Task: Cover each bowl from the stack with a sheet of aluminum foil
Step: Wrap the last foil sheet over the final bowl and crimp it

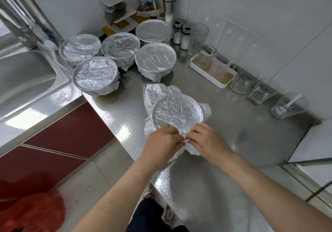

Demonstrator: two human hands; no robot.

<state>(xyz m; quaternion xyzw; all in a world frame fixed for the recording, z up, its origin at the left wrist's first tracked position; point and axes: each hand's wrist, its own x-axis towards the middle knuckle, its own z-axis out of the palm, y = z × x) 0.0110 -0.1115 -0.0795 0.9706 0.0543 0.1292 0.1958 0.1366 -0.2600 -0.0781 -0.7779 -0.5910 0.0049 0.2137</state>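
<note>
looking down at a steel counter (233, 133) in a kitchen corner. near its front edge lies a crinkled foil sheet (177, 114) draped over a bowl. the bowl itself is hidden, and only its round rim shows as a ring pressed through the foil. the sheet lies flat across the top. its edges on the far left and on the right still flare out loose and unfolded.

your left-hand grip (161, 142) and right-hand grip (208, 140) meet at the near side of the bowl, fingertips almost touching. each grip is pinched together on the gathered near edge of the foil, and a crumpled fold hangs below your right-hand grip.

behind, toward the back left, five foil-covered bowls (155, 57) stand close together in a cluster, their foil tucked down around the sides. they sit well apart from the bowl under your hands.

a steel sink (27, 73) fills the left side. along the right wall there is a white tray (221, 84) holding a glass jug. past it a row of empty drinking glasses (241, 83) follows the wall, the last glass (287, 106) holding a white spoon. two small shakers (181, 34) and a tall steel canister (168, 5) stand in the back corner.
</note>
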